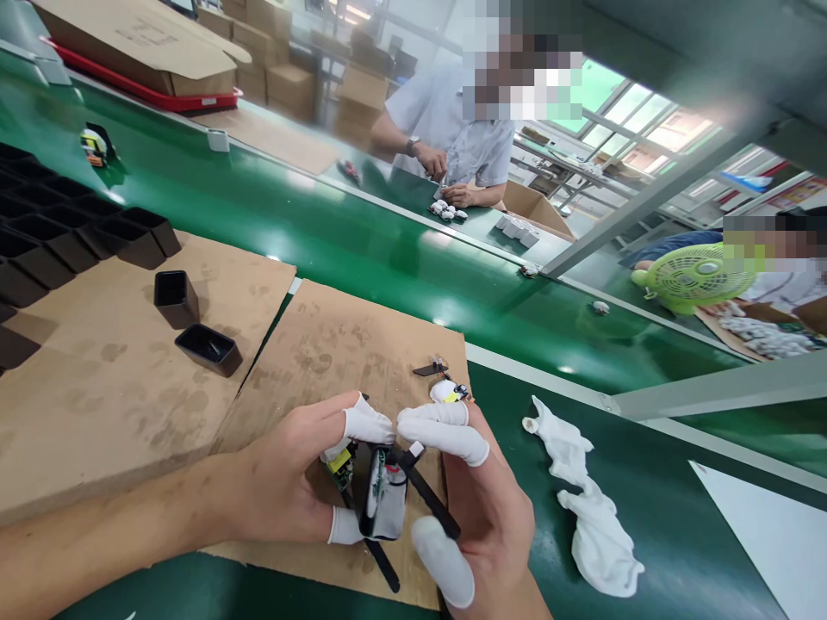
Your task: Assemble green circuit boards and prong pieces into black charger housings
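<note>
Black casing [388, 512] between two hands, just above the cardboard sheet's [336, 344] six o'clock edge.
Bare cardboard opens toward eleven o'clock. The left grip [275, 469] pinches the casing from nine; I cannot tell whether the right grip [494, 491], curled at three, pinches the black strip [430, 495]. Glossy and tilted, the casing shows wires inside. The desk [678, 534] is green; a co-worker [445, 129] sits toward one.

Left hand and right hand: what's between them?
Head view: an open black case, with a black strip slanting beside it, lies between the left hand and right hand.
</note>
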Demonstrator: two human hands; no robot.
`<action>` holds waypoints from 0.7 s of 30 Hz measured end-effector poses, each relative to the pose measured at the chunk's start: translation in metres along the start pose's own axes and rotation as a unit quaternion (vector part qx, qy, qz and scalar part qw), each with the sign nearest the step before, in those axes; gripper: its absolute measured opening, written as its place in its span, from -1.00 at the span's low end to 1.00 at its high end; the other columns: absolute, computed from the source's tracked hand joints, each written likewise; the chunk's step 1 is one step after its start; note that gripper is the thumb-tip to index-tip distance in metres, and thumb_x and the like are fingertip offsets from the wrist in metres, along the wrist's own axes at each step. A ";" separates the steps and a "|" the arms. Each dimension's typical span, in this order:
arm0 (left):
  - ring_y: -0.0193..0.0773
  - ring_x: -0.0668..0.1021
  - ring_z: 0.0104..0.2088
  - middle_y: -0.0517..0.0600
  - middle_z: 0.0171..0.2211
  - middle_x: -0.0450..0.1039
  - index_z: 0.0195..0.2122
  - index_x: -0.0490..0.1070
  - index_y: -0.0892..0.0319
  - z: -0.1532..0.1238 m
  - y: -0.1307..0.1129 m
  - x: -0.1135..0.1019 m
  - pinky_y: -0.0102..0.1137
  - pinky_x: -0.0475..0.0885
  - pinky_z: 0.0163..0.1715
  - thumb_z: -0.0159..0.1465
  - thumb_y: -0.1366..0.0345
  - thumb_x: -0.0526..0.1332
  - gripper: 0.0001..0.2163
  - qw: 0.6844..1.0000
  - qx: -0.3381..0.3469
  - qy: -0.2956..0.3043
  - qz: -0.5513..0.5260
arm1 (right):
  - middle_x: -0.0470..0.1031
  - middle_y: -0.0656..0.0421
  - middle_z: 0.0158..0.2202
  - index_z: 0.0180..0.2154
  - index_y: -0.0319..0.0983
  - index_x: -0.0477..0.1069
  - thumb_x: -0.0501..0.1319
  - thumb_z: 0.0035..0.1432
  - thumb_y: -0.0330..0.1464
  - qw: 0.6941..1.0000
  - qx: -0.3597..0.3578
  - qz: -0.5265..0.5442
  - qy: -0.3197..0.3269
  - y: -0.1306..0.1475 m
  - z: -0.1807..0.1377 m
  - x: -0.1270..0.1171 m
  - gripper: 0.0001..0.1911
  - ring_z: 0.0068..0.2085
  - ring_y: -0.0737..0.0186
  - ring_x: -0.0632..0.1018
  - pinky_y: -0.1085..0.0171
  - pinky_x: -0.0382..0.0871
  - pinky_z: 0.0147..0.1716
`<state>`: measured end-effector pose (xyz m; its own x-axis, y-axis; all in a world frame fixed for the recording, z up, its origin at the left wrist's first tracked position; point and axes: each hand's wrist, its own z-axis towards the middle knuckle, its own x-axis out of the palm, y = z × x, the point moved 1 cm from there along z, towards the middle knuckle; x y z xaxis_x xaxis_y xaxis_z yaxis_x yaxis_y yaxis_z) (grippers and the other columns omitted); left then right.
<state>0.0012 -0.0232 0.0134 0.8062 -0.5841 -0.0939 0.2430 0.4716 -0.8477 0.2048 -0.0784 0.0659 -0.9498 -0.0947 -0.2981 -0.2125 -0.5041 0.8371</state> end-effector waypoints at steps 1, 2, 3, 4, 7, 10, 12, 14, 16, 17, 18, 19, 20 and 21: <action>-0.30 0.53 -0.23 -0.11 -0.14 0.46 0.14 0.48 0.01 0.000 0.000 0.001 -0.45 0.46 -0.21 0.23 0.48 0.56 -0.49 1.000 0.002 0.000 0.001 | 0.53 0.09 0.14 0.35 0.02 0.53 0.36 0.37 -0.46 1.000 0.001 -0.007 0.001 -0.001 -0.001 -0.001 -0.42 0.15 0.02 0.59 0.11 0.58 0.12; -0.30 0.54 -0.22 -0.10 -0.13 0.47 0.17 0.48 0.00 0.000 0.000 0.002 -0.44 0.47 -0.19 0.24 0.48 0.55 -0.48 1.000 0.007 -0.001 0.002 | 0.53 0.09 0.13 0.36 0.03 0.52 0.33 0.39 -0.47 1.000 0.001 -0.014 0.000 -0.001 -0.002 -0.001 -0.42 0.15 0.04 0.59 0.12 0.57 0.12; -0.29 0.55 -0.21 -0.09 -0.12 0.48 0.19 0.48 0.00 0.000 0.000 0.002 -0.44 0.48 -0.18 0.25 0.48 0.55 -0.47 1.000 0.011 0.000 0.005 | 0.54 0.09 0.13 0.36 0.03 0.52 0.32 0.40 -0.47 1.000 0.000 -0.017 0.001 -0.002 -0.003 -0.002 -0.42 0.15 0.04 0.59 0.12 0.57 0.13; -0.28 0.56 -0.20 -0.08 -0.11 0.49 0.20 0.48 0.00 0.000 -0.001 0.002 -0.44 0.50 -0.17 0.25 0.47 0.55 -0.46 1.000 0.014 -0.001 0.006 | 0.55 0.09 0.13 0.37 0.03 0.51 0.33 0.40 -0.46 1.000 0.000 -0.019 0.002 -0.002 -0.005 -0.003 -0.42 0.16 0.03 0.59 0.12 0.57 0.13; -0.27 0.58 -0.19 -0.06 -0.09 0.53 0.24 0.47 0.01 0.001 -0.002 0.001 -0.44 0.53 -0.16 0.27 0.45 0.56 -0.44 1.000 0.023 -0.004 0.011 | 0.55 0.06 0.20 0.39 0.03 0.49 0.36 0.38 -0.45 1.000 0.007 -0.016 0.008 -0.002 -0.007 -0.003 -0.39 0.18 -0.02 0.58 0.07 0.58 0.15; -0.28 0.59 -0.21 -0.06 -0.10 0.55 0.20 0.48 0.03 0.002 -0.002 0.000 -0.45 0.56 -0.17 0.27 0.45 0.56 -0.48 0.999 0.027 -0.006 0.026 | 0.57 0.05 0.23 0.41 0.03 0.47 0.36 0.39 -0.46 1.000 0.008 -0.010 0.016 -0.002 -0.007 -0.003 -0.37 0.20 -0.04 0.59 0.05 0.60 0.15; -0.28 0.58 -0.23 -0.07 -0.14 0.55 0.16 0.49 0.04 0.003 -0.002 -0.001 -0.46 0.55 -0.20 0.25 0.44 0.57 -0.50 0.999 0.031 -0.011 0.042 | 0.58 0.05 0.24 0.42 0.04 0.46 0.36 0.40 -0.47 1.000 0.008 -0.012 0.021 -0.003 -0.006 -0.003 -0.35 0.20 -0.03 0.60 0.06 0.60 0.16; -0.29 0.58 -0.23 -0.07 -0.14 0.54 0.17 0.49 0.04 0.003 -0.003 -0.001 -0.46 0.55 -0.21 0.25 0.42 0.56 -0.50 0.998 0.036 -0.013 0.048 | 0.58 0.05 0.25 0.43 0.05 0.46 0.34 0.42 -0.47 0.999 0.009 -0.024 0.022 -0.003 -0.006 -0.003 -0.36 0.20 -0.02 0.61 0.07 0.60 0.15; -0.29 0.59 -0.22 -0.06 -0.13 0.56 0.18 0.49 0.05 0.004 -0.004 -0.002 -0.46 0.55 -0.19 0.26 0.43 0.55 -0.50 0.998 0.034 -0.013 0.050 | 0.59 0.02 0.26 0.43 0.03 0.46 0.31 0.47 -0.45 0.999 0.012 -0.040 0.013 -0.003 -0.006 -0.002 -0.42 0.20 -0.03 0.62 0.05 0.61 0.15; -0.28 0.60 -0.21 -0.05 -0.12 0.57 0.18 0.50 0.05 0.004 -0.004 -0.002 -0.45 0.55 -0.18 0.26 0.45 0.55 -0.51 0.998 0.033 -0.014 0.052 | 0.59 0.00 0.26 0.43 0.01 0.47 0.29 0.50 -0.43 0.999 0.013 -0.047 0.006 -0.003 -0.006 -0.002 -0.44 0.21 -0.05 0.62 0.04 0.62 0.15; -0.28 0.60 -0.21 -0.05 -0.12 0.58 0.17 0.50 0.05 0.004 -0.005 -0.002 -0.44 0.56 -0.17 0.25 0.46 0.54 -0.51 0.998 0.032 -0.016 0.055 | 0.59 -0.01 0.26 0.43 0.00 0.47 0.28 0.51 -0.43 0.998 0.012 -0.054 -0.001 -0.003 -0.007 -0.002 -0.46 0.22 -0.07 0.62 0.02 0.63 0.15; -0.27 0.61 -0.21 -0.04 -0.12 0.59 0.15 0.51 0.06 0.005 -0.005 -0.003 -0.43 0.56 -0.16 0.25 0.46 0.54 -0.52 0.998 0.032 -0.018 0.060 | 0.59 -0.03 0.26 0.43 -0.02 0.47 0.27 0.51 -0.43 0.998 0.008 -0.061 -0.006 -0.003 -0.007 -0.001 -0.45 0.24 -0.09 0.62 0.01 0.64 0.16; -0.26 0.61 -0.21 -0.04 -0.12 0.60 0.14 0.51 0.06 0.005 -0.004 -0.004 -0.42 0.56 -0.15 0.25 0.46 0.54 -0.54 0.997 0.034 -0.020 0.063 | 0.59 -0.03 0.26 0.45 -0.03 0.46 0.28 0.50 -0.43 0.998 0.001 -0.069 -0.007 -0.004 -0.007 -0.001 -0.43 0.25 -0.10 0.62 0.00 0.64 0.17; -0.24 0.62 -0.20 -0.03 -0.12 0.61 0.14 0.51 0.07 0.006 -0.004 -0.004 -0.40 0.56 -0.14 0.26 0.44 0.54 -0.55 0.997 0.036 -0.020 0.063 | 0.59 -0.03 0.26 0.46 -0.03 0.45 0.29 0.48 -0.45 0.997 -0.008 -0.078 -0.006 -0.005 -0.008 -0.001 -0.41 0.25 -0.10 0.62 -0.01 0.64 0.19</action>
<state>0.0000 -0.0187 0.0204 0.8537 -0.4903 -0.1757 0.1742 0.5867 -0.7909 0.2084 -0.0825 0.0589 -0.9079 -0.0045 -0.4192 -0.3545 -0.5256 0.7734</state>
